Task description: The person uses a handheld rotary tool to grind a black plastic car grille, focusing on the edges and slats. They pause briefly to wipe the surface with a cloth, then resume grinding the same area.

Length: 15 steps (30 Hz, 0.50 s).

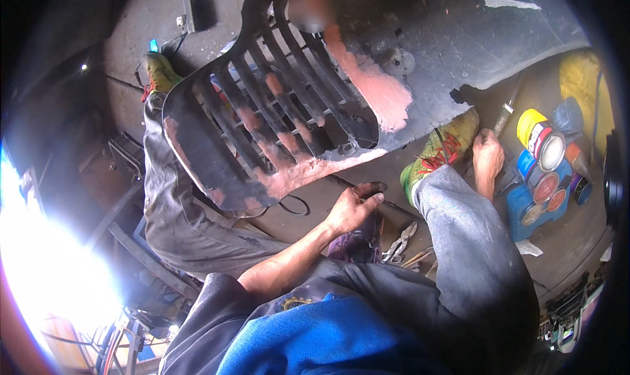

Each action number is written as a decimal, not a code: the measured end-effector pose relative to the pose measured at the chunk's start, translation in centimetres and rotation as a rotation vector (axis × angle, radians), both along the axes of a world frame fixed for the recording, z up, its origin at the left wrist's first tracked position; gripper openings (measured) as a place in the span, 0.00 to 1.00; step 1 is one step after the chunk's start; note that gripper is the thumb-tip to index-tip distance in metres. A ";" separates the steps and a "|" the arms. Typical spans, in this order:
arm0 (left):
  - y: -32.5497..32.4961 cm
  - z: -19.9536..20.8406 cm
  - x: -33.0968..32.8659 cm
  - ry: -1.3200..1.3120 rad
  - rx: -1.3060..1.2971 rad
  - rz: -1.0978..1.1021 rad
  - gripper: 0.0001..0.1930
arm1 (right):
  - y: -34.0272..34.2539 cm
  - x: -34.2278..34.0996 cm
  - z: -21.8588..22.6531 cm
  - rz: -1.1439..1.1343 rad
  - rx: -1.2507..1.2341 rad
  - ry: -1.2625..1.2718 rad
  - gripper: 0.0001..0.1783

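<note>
A dark car bumper (430, 86) with a slatted grille (262, 106) lies across the floor before me, pink filler smeared over its slats and edges. Just below its lower edge is my left hand (354, 209), thumb and darkened fingers closed together; a thin dark rod runs behind or through them, and I cannot tell whether it is held. My right hand (487, 155) reaches down past my right shoe (440, 148), fingers curled. By its fingertips lies a slim silvery tool (504, 117); whether the fingers grip it is hidden.
At the right, a yellow can (541, 139) stands beside a blue container (520, 208) and several smaller tins. Pliers (399, 242) lie between my legs. My left shoe (159, 73) is beyond the grille's left side. A loop of black cable (296, 204) rests below the grille.
</note>
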<state>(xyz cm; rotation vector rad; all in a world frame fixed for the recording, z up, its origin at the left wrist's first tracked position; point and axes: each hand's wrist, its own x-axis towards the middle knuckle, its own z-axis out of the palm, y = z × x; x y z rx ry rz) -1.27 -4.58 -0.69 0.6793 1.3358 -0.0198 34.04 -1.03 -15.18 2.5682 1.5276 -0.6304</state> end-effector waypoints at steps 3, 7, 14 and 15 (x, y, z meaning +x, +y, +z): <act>0.3 0.3 0.1 0.005 -0.028 -0.024 0.26 | 0.2 -0.3 0.6 0.069 0.033 0.027 0.16; 0.3 0.1 0.2 -0.018 -0.022 -0.049 0.27 | -0.8 0.3 -0.4 0.111 0.091 0.007 0.15; 0.4 0.4 0.9 -0.025 -0.030 -0.054 0.28 | -0.7 1.6 -0.4 0.210 0.006 -0.014 0.16; 0.7 0.5 1.1 -0.044 -0.028 -0.055 0.28 | -0.8 2.2 -0.5 0.229 0.002 -0.021 0.16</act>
